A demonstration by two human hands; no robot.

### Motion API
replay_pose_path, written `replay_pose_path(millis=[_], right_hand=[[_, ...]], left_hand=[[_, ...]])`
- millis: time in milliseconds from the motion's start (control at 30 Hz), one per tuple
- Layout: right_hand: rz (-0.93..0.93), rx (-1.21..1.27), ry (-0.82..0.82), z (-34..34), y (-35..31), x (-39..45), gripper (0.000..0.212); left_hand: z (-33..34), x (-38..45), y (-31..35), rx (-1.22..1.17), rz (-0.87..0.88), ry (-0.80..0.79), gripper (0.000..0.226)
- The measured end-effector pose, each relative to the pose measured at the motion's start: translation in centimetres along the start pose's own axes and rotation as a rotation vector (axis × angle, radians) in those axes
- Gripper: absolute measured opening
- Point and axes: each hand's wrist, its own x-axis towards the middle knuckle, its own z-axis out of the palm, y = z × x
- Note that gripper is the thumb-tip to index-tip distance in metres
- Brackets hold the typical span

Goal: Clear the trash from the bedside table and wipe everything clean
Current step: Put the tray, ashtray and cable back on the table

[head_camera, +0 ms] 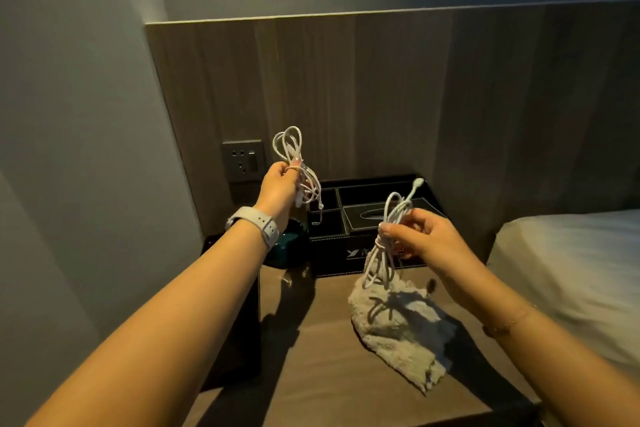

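Note:
My left hand grips a coiled white cable raised in front of the wooden wall panel, above the back left of the bedside table. My right hand pinches a second bundled white cable over the table's middle; its plug end points up and its loops hang down. Under that cable a crumpled beige cloth lies on the tabletop. Both hands are well above the surface.
A black organiser with a tissue box stands at the table's back. A dark teal ashtray sits left of it, partly behind my left wrist. A wall socket is on the panel. The bed borders the right.

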Motion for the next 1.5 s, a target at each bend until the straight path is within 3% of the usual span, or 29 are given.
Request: replay_pose_path(millis=[167,333,567,667,800,900,967,1167,1233,1300,1400,1500], right_hand=[[-0.009,0.093,0.154,0.0,2.2,1.6,0.024],[-0.018,0.23,0.227,0.9,4.5,1.2,0.019],[0.005,0.224,0.252,0.6,5.0,1.2,0.023],[0.001,0.211,0.278,0.4,5.1,0.9,0.024],[-0.034,0.151,0.251,0.6,4.9,0.5,0.022],[-0.034,0.132,0.24,0.6,5.0,0.1,0.022],[-0.028,0.13,0.248,0.5,5.1,0.1,0.021],[-0.009,0.147,0.263,0.5,5.4,-0.3,0.02],[-0.003,0.162,0.264,0.6,5.4,-0.7,0.02],[-0.001,0.172,0.264,0.8,5.5,-1.0,0.02],[-0.001,0.195,0.262,0.8,5.4,-1.2,0.019],[0.01,0.199,0.266,0.7,5.5,-1.3,0.02]], left_hand=[[1.9,4.1,-2.0,0.076,0.071,0.066,0.02],[1.5,5.6,-3.3,0.091,0.282,0.19,0.022],[2.0,5.5,-4.4,0.281,0.291,0.034,0.027],[2.0,5.4,-4.5,0.369,0.352,-0.039,0.019],[2.0,5.8,-4.6,0.391,0.342,-0.015,0.011],[1.5,6.7,-4.7,0.657,0.306,0.008,0.022],[1.0,7.0,-4.5,0.777,0.188,-0.06,0.029],[-0.1,5.8,-1.9,0.376,-0.166,-0.27,0.011],[-0.2,6.0,-1.5,0.314,-0.229,-0.282,0.02],[0.2,6.6,-1.8,0.371,-0.194,-0.172,0.037],[1.6,7.1,-3.0,0.409,-0.072,0.012,0.019],[2.5,7.3,-3.9,0.415,-0.014,0.04,0.023]])
